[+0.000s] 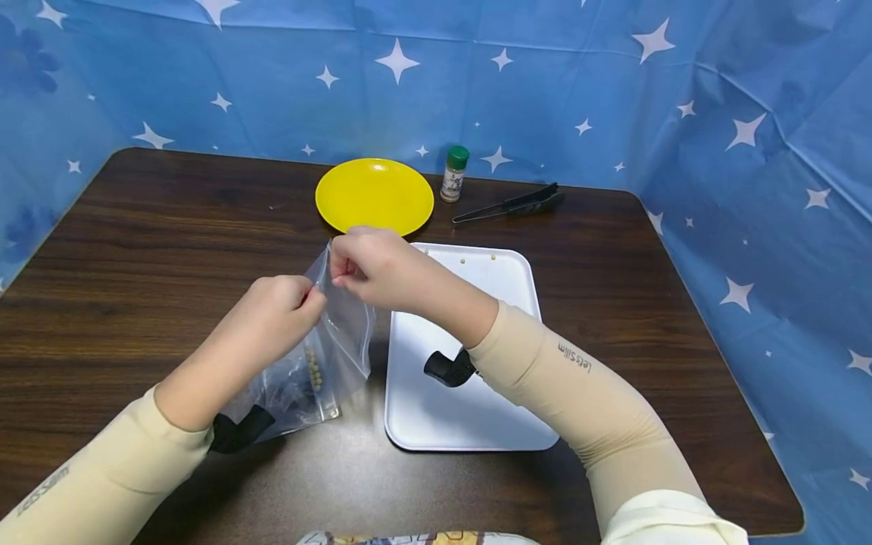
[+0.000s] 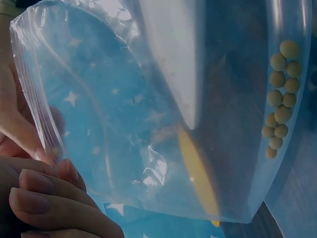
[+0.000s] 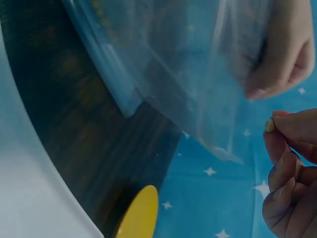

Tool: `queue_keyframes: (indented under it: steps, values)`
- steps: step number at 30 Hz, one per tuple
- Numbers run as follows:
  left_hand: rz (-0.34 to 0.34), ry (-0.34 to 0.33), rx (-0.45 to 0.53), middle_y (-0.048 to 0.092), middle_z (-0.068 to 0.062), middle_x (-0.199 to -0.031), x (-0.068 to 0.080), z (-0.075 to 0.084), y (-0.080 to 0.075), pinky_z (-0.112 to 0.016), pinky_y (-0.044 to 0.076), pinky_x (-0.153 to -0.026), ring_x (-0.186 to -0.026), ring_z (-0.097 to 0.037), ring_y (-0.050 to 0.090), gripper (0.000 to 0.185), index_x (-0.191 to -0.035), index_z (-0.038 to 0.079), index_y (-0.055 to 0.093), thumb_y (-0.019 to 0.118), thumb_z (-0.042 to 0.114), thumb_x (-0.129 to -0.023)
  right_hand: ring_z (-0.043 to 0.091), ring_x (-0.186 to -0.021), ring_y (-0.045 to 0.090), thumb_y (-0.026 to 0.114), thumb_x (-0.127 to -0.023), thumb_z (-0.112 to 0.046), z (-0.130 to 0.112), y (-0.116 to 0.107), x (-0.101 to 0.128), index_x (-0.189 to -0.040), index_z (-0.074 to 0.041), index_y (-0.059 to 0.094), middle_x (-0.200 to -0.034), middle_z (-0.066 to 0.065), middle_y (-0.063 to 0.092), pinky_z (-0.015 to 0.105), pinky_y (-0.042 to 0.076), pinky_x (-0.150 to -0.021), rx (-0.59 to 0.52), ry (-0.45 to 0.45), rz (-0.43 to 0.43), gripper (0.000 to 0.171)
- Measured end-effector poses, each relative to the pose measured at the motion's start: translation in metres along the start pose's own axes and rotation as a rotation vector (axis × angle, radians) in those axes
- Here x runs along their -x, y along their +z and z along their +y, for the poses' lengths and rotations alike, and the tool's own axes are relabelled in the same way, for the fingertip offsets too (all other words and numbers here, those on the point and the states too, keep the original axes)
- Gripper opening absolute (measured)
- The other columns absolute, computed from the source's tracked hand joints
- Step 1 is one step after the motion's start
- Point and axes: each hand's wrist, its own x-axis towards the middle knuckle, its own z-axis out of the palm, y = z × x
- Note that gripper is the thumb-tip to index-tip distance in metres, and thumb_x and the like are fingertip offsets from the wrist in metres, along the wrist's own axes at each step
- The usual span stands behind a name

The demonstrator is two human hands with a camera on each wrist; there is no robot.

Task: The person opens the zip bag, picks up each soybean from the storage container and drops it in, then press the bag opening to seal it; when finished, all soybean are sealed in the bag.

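My left hand (image 1: 275, 314) grips the rim of a clear zip bag (image 1: 347, 325), which hangs at the left of the white tray (image 1: 470, 412). Several round, pale yellow beans (image 2: 283, 114) have gathered at the bottom of the bag in the left wrist view. Close to the bag's mouth, my right hand (image 1: 381, 265) pinches one small bean (image 3: 269, 125) between thumb and forefinger, as the right wrist view shows. A few more loose beans (image 1: 493, 257) lie at the far end of the tray.
Behind the bag and tray is a yellow plate (image 1: 375, 195). A green-capped seasoning bottle (image 1: 453, 175) stands to its right, beside black tongs (image 1: 511, 204). The dark wooden table (image 1: 170, 250) meets a blue star-patterned curtain (image 1: 443, 91) at the back and right.
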Motion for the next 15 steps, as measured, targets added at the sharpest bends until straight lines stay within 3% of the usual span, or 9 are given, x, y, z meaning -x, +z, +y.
queue_keyframes:
  steps: [5, 15]
  values:
    - [-0.004, 0.002, 0.004, 0.036, -0.003, -0.051, -0.0008, -0.0003, 0.0004, -0.031, 0.029, -0.047, -0.044, -0.017, 0.031, 0.034, -0.060, 0.008, 0.041, 0.035, 0.014, -0.093, 0.014, -0.080, 0.048, 0.061, -0.087, -0.006, 0.0007, 0.0082, -0.0011, -0.085, -0.008, 0.060, -0.083, 0.002, 0.054, 0.017, 0.039, -0.069, 0.014, 0.014, -0.038, 0.003]
    - [-0.019, 0.007, 0.000, 0.035, -0.002, -0.051, -0.0036, -0.0010, 0.0028, -0.029, 0.029, -0.046, -0.043, -0.016, 0.030, 0.034, -0.060, 0.008, 0.041, 0.035, 0.014, -0.093, 0.013, -0.082, 0.051, 0.062, -0.087, -0.008, 0.0089, 0.0089, 0.0030, -0.086, -0.010, 0.059, -0.085, 0.000, 0.056, 0.017, 0.041, -0.071, -0.032, 0.036, -0.014, 0.004]
